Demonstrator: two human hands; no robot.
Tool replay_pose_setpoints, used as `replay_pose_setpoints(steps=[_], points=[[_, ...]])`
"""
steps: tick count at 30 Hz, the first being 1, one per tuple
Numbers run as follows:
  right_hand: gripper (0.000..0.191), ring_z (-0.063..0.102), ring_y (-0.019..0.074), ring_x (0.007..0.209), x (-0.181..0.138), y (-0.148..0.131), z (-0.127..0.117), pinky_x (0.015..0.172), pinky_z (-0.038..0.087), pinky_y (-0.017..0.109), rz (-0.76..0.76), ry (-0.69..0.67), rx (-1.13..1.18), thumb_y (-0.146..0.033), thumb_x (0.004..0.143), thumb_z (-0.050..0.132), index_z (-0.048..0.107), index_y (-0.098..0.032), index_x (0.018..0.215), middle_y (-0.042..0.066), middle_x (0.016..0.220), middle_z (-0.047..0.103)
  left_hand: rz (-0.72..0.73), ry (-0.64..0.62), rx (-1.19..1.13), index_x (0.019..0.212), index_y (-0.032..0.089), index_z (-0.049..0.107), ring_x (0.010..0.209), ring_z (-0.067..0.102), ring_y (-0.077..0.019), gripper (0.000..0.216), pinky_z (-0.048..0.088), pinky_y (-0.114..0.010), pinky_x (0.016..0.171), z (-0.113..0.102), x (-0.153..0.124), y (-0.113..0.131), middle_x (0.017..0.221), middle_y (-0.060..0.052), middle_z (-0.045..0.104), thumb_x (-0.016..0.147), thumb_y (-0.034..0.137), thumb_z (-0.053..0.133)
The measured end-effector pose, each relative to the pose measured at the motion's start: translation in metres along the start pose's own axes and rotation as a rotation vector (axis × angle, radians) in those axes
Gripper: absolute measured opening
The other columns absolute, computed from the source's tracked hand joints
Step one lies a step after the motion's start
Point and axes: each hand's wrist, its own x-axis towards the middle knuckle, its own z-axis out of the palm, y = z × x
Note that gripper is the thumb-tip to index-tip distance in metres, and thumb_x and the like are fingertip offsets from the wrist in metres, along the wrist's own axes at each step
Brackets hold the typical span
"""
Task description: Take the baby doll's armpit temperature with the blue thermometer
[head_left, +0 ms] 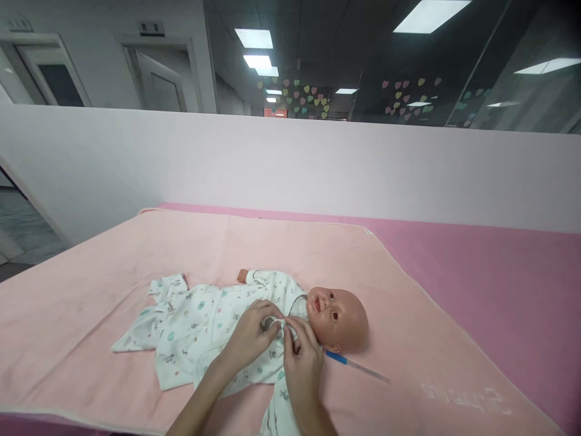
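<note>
A baby doll [347,318] lies on its back with its head to the right, dressed in a white printed baby outfit [204,312]. Over the doll's upper chest, just below the chin, my left hand [254,333] pinches the outfit's fabric near the collar. Close beside it my right hand [304,357] also has its thumb and fingers closed on the fabric there. The fingertips of both hands almost meet, and the small part between them is mostly hidden. One doll hand [242,276] sticks out of the far sleeve; the near sleeve [279,412] lies partly under my right forearm.
A thin stick with a blue end [358,365] lies by the doll's head. Under everything spreads a peach blanket [422,345] over a pink mat [512,284]. A low white wall [290,163] runs along the back, with dark glass above it.
</note>
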Motion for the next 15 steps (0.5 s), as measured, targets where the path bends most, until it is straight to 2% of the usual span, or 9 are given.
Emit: replay_pose_setpoints(steps=[4, 8, 12, 15], points=[[0.022, 0.058, 0.0117, 0.058, 0.000, 0.002, 0.000, 0.051, 0.044, 0.022, -0.006, -0.003, -0.042, -0.028, 0.085, 0.047, 0.067, -0.018, 0.091, 0.007, 0.092, 0.067, -0.013, 0.010, -0.061, 0.079, 0.020, 0.063, 0.087, 0.053, -0.0169, 0.020, 0.042, -0.029, 0.079, 0.000, -0.002, -0.001, 0.085, -0.002, 0.060, 0.080, 0.021, 0.043], [0.023, 0.047, 0.0070, 0.043, -0.001, 0.003, 0.000, 0.048, 0.043, 0.022, -0.009, 0.011, -0.053, -0.028, 0.084, 0.049, 0.066, -0.016, 0.093, 0.008, 0.092, 0.066, -0.045, 0.036, -0.155, 0.085, 0.022, 0.064, 0.083, 0.054, -0.0162, 0.020, 0.042, -0.028, 0.076, 0.000, -0.004, -0.007, 0.087, -0.002, 0.062, 0.081, 0.029, 0.046], [0.024, 0.045, 0.0060, 0.041, -0.001, 0.003, 0.000, 0.048, 0.043, 0.022, -0.003, 0.023, -0.031, -0.029, 0.083, 0.049, 0.064, -0.014, 0.096, 0.009, 0.093, 0.065, -0.178, 0.161, -0.288, 0.094, 0.022, 0.064, 0.071, 0.054, -0.0137, 0.023, 0.043, -0.026, 0.066, 0.004, -0.010, -0.018, 0.091, -0.002, 0.064, 0.077, 0.032, 0.051], [0.021, 0.044, 0.0059, 0.041, -0.001, 0.001, -0.002, 0.047, 0.043, 0.021, -0.003, 0.013, -0.009, -0.028, 0.084, 0.049, 0.064, -0.015, 0.089, 0.008, 0.092, 0.065, -0.219, 0.261, -0.415, 0.093, 0.019, 0.063, 0.074, 0.057, -0.0148, 0.024, 0.046, -0.026, 0.066, 0.007, -0.016, -0.023, 0.090, -0.003, 0.065, 0.074, 0.029, 0.053]])
